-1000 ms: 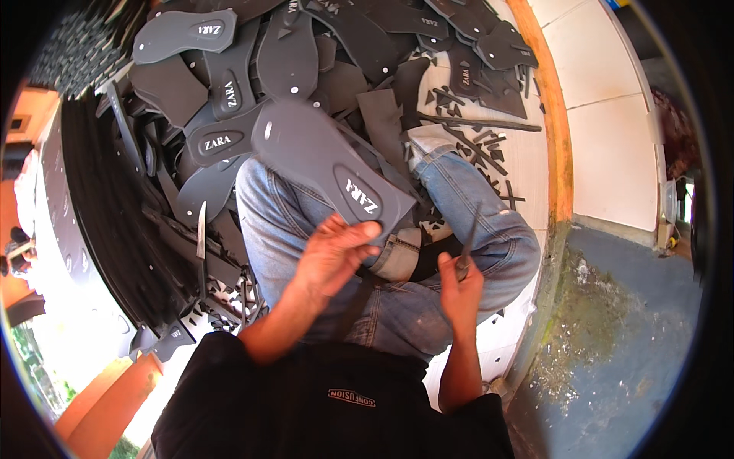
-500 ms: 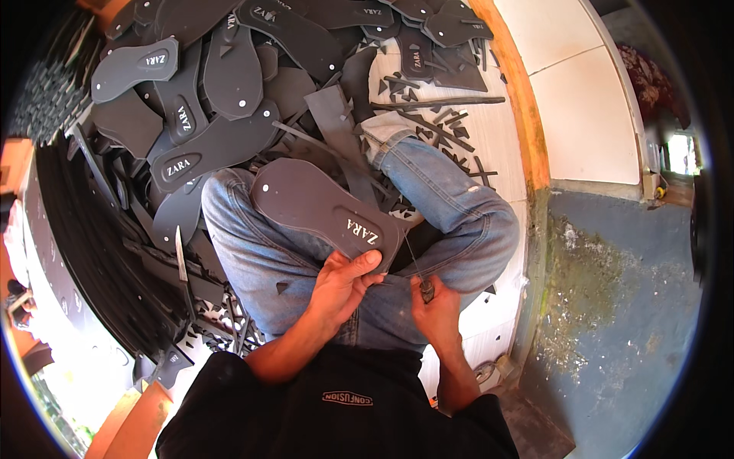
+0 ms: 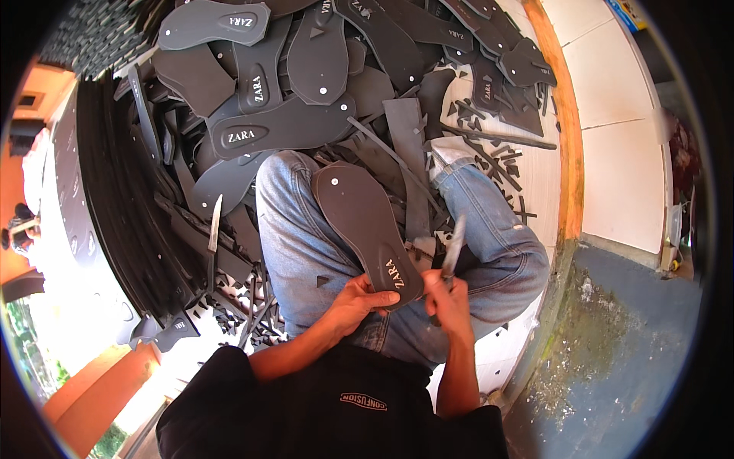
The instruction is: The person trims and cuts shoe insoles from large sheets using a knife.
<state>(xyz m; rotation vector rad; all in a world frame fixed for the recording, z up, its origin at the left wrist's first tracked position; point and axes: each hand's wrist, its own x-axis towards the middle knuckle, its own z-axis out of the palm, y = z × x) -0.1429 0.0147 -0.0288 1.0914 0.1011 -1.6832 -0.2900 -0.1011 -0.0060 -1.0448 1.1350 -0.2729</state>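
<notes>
A dark grey sandal sole (image 3: 359, 218) rests over my lap, its wide rounded end pointing away from me. My left hand (image 3: 358, 304) pinches its heel end, thumb on top near the white lettering. In my right hand (image 3: 449, 306) is a knife (image 3: 454, 246), gripped by its handle with the blade pointing up and away from me, clear of the sole's right edge. The right fingers are close beside the heel; whether they touch it I cannot tell. The blade is slightly blurred.
A heap of cut grey soles (image 3: 317, 69) spreads in front of my crossed legs. A second knife (image 3: 214, 233) lies among offcuts at left, by a stack of black sheets (image 3: 122, 206). Dark scraps (image 3: 501, 164) litter the pale floor at right, near a wooden edge strip (image 3: 569, 183).
The sole has turned so its wide end points more directly away. The knife has left the heel's edge, its blade swinging from up-left to up-right. The whole view has shifted too.
</notes>
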